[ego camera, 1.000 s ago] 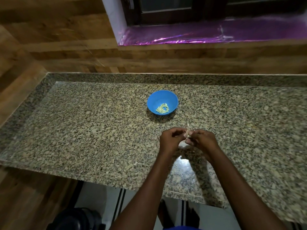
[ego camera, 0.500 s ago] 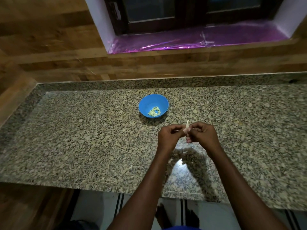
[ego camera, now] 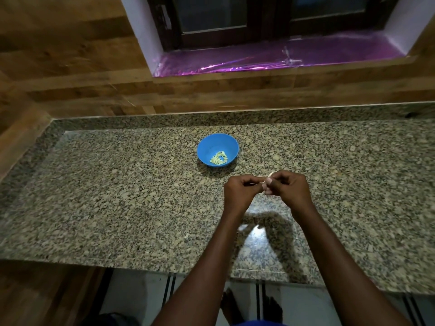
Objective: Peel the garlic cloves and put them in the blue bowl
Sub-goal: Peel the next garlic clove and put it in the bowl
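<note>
Grip: the left hand [ego camera: 242, 194] and right hand [ego camera: 288, 190] meet right of the frame's middle, fingers curled tight, both pinching one garlic clove [ego camera: 268, 182].
Change: the pale skin strip that stuck up between the fingers half a second ago no longer shows.
Blue bowl [ego camera: 217, 149]: just above the hands, apart from them, on the speckled counter [ego camera: 117, 196].
Peeled cloves [ego camera: 219, 158]: piled inside the bowl.
</note>
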Demonstrator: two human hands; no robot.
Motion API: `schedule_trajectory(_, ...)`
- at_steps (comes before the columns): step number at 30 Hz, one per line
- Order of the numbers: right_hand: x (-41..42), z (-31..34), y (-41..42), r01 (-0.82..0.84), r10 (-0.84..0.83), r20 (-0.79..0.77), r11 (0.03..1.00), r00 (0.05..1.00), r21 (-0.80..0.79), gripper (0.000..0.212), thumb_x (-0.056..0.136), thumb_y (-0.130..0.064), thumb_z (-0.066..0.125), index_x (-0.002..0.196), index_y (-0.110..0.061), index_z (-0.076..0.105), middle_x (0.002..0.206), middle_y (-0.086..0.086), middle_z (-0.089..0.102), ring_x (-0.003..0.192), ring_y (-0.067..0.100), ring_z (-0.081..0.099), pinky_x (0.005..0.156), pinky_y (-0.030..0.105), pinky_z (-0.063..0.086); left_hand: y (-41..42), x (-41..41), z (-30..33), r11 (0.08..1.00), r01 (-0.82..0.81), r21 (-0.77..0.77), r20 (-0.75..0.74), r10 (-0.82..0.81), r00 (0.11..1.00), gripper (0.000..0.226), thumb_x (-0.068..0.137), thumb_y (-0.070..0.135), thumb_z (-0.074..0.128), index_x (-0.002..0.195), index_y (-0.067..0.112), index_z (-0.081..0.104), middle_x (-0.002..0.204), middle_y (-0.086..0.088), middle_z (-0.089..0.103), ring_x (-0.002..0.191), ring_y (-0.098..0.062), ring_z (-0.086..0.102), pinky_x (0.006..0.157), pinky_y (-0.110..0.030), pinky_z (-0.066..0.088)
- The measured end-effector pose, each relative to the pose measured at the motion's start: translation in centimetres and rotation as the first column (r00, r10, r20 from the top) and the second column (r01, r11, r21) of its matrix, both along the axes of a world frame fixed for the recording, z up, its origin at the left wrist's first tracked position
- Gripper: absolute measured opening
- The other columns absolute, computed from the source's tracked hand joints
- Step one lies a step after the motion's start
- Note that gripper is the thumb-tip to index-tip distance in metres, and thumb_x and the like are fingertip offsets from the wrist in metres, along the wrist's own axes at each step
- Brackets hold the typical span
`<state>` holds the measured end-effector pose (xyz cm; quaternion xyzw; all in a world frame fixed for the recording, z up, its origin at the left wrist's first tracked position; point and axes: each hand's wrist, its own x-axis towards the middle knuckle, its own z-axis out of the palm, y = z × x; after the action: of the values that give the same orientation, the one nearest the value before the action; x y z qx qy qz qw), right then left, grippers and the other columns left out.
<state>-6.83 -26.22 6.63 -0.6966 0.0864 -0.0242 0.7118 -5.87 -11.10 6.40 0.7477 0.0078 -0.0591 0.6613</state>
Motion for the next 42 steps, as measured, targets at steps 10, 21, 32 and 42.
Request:
schedule_trajectory(10,0.7,0.1,-0.2,0.01,0.047,-0.183,0.955,0.982,0.298,0.004,0.089,0.003,0.068,0.088,0.004,0.071,0.083,0.017,0.075,0.068,0.022,0.073,0.066,0.025,0.06,0.2,0.5,-0.6,0.946,-0.127,-0.297,-0.264,0.046,0.963,0.013,0.081,-0.004,0.077,0.092,0.003,0.077,0.09,-0.016,0.077,0.082,-0.023,0.075,0.078,-0.03,0.061)
schedule_trajectory(21,1.2,-3.8,-0.5,0.074,-0.06,-0.384,0.997,0.922,0.022,0.006,0.089,0.008,0.067,0.085,0.007,0.062,0.075,0.024,0.067,0.048,0.02,0.066,0.049,0.027,0.057,1.6,2.2,-5.7,0.912,-0.086,0.402,-0.095,0.135,0.986,0.019,0.079,0.011,0.081,0.098,0.011,0.08,0.092,-0.005,0.077,0.081,-0.015,0.069,0.079,-0.025,0.053)
schedule_trajectory(32,2.0,-8.0,-1.2,-0.244,-0.042,-0.463,0.806,0.886,-0.539,0.006,0.072,-0.003,0.078,0.074,-0.005,0.073,0.076,0.011,0.075,0.074,0.024,0.072,0.072,0.032,0.059,2.6,-1.1,-8.3,0.786,-0.003,0.619,-0.035,0.032,0.999,0.043,0.093,0.007,0.059,0.136,0.009,0.059,0.131,-0.011,0.063,0.121,-0.026,0.057,0.101,-0.033,0.046)
schedule_trajectory(42,3.7,-7.8,-0.7,-0.382,0.018,-0.455,0.576,0.89,-0.723,0.006,0.072,-0.002,0.069,0.068,0.003,0.071,0.073,0.023,0.07,0.074,0.033,0.067,0.061,0.027,0.044,2.2,-3.6,-9.5,0.668,0.037,0.743,0.03,-0.088,0.996,0.049,0.093,0.003,0.056,0.142,0.006,0.05,0.135,-0.012,0.053,0.13,-0.029,0.043,0.102,-0.036,0.04)
